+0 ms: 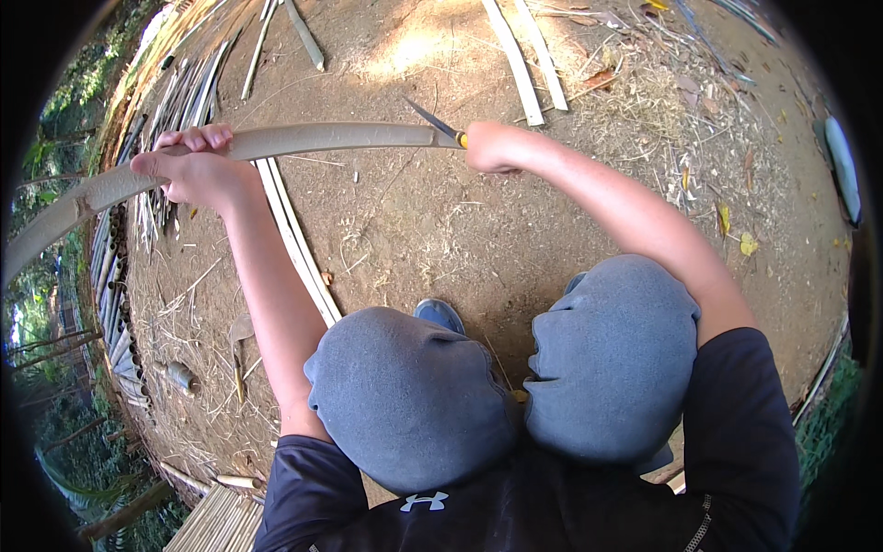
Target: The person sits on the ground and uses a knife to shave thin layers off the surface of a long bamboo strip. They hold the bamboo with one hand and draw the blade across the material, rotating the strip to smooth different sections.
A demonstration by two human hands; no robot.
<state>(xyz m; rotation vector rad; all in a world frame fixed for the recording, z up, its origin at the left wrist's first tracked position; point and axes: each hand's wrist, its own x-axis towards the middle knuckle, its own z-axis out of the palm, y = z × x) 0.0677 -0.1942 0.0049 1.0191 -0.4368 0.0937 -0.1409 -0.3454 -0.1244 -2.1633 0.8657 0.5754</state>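
Observation:
A long, pale bamboo strip runs across in front of me, bending out past the left rim of the view. My left hand is closed around it, thumb and fingers wrapped over its sides. At the strip's right end, my right hand is a fist around a knife. A bit of yellow handle shows at the fist, and the dark blade points up and left, crossing the strip beside a node. Whether the edge is biting into the bamboo, I cannot tell.
Split bamboo slats lie by my left forearm, and more pale slats lie ahead. A heap of thin bamboo sticks is at the far left. Shavings litter the ground to the right. My bent knees are below my arms.

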